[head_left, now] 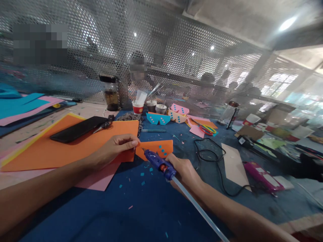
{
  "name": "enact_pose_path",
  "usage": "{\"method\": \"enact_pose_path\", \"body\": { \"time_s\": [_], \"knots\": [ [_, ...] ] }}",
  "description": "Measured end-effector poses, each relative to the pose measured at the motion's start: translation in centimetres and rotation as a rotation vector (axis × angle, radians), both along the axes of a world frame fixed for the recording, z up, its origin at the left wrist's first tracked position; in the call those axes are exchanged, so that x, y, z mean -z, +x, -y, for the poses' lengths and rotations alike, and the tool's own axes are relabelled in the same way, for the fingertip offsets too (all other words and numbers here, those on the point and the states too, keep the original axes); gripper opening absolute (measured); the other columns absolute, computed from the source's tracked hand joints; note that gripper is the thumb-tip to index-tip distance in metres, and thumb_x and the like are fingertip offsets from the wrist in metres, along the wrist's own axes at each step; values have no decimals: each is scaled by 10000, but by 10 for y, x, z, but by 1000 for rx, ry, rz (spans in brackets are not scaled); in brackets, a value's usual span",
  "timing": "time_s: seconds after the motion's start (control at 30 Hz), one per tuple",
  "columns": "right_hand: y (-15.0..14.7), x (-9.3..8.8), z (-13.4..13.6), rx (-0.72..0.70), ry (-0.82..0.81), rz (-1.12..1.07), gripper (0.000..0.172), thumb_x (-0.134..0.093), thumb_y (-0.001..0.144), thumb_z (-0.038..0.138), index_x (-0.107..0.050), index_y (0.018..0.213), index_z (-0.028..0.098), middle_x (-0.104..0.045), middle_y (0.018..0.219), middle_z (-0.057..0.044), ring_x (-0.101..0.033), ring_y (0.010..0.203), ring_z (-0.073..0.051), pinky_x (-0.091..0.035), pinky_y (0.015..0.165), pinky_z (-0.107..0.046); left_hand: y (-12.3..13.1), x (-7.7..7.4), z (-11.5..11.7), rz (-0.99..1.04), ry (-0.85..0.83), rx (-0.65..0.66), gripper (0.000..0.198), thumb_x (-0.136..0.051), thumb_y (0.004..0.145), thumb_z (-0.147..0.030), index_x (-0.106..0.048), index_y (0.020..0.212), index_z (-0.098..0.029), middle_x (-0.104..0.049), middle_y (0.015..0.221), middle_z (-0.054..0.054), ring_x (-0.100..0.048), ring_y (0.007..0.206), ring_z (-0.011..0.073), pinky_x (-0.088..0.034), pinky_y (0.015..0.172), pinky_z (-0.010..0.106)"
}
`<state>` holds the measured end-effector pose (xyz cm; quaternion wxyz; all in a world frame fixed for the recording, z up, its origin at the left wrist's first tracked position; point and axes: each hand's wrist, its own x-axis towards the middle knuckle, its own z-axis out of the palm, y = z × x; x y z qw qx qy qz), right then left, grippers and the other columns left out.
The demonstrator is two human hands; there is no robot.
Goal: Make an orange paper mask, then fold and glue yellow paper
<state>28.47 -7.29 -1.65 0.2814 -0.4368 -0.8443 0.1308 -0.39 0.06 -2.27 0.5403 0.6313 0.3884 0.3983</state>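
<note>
While the left hand is pinching an orange paper strip, the right hand is gripping a glue gun. Both forearms are slanting inward.

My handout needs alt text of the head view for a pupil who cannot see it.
A right hand holds a purple glue gun, its tip close to an orange paper piece with blue squares, while the left hand pinches the piece's left end. Behind, turquoise, peach and pink pieces sit on the blue table.
</note>
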Motion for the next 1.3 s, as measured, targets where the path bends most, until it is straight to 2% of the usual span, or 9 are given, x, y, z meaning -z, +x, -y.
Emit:
{"method": "enact_pose_path", "body": {
  "time_s": [0.23,0.5,0.7,1.0,1.17,1.3],
  "knots": [
    [1,4,-1,-10,19,33,183,-543,770,147,-523,934,225,-584,672,50,-490,520,-116,-270,550,-214,1,-1,0,-21,11,-15,264,-742,884,-485,-742,918,-224,-650,805,14,-589,757,167,-483,676,261],
    [1,4,-1,-25,25,20,186,-547,767,136,-504,927,223,-568,678,53,-445,512,-106,-260,549,-218,0,-1,0,-7,-2,-10,239,-745,896,-467,-748,921,-230,-643,828,1,-576,770,135,-465,689,229],
    [1,2,-1,-7,-1,40,201,-533,758,129,-512,933,225,-558,674,56,-462,530,-114,-272,556,-215,-1,4,-1,82,-106,26,231,-745,902,-450,-732,945,-224,-637,808,4,-579,720,130,-483,644,236],
    [1,3,-2,27,-26,-29,142,-597,793,168,-543,914,220,-532,643,63,-457,521,-101,-280,544,-206,0,1,-1,37,-42,-11,239,-755,892,-459,-734,918,-223,-639,797,-5,-573,717,123,-461,628,216],
    [-1,-9,3,78,-113,-138,99,-651,870,254,-596,935,204,-543,670,47,-447,565,-101,-317,559,-208,3,-1,-2,57,-63,-23,268,-770,867,-483,-734,886,-218,-612,752,-4,-545,659,123,-450,583,228],
    [-6,-23,8,77,-192,-252,193,-647,926,375,-634,959,185,-556,701,33,-461,593,-103,-353,566,-214,5,-3,-1,79,-64,-46,258,-796,841,-473,-740,860,-221,-627,746,4,-563,667,134,-458,587,241]
  ]
}}
